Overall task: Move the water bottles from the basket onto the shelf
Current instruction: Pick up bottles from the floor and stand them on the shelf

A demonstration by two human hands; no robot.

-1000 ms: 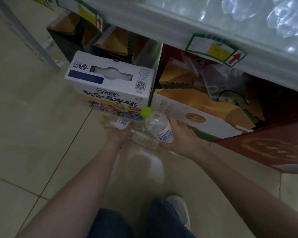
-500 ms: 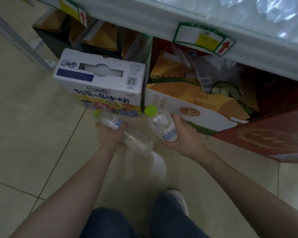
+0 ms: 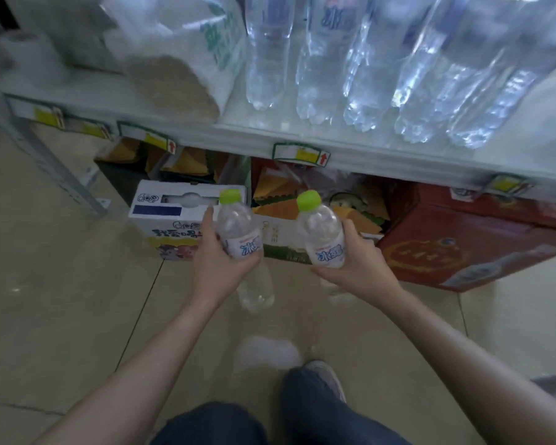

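Two water bottles are held at frame centre, below the shelf edge [image 3: 366, 149]; left bottle [image 3: 239, 232] is gripped round its label by the left hand [image 3: 219, 268], fingers curled; right bottle [image 3: 323, 236] is gripped likewise by the right hand [image 3: 357, 268]; both long axes run near vertical, green caps pointed toward the frame top, bases toward the floor; a row of clear bottles [image 3: 350, 59] is stood on the shelf, upper right; a white carton [image 3: 174, 220] and a red carton [image 3: 463, 239] are set on the beige tiled floor [image 3: 61, 284] under the shelf.
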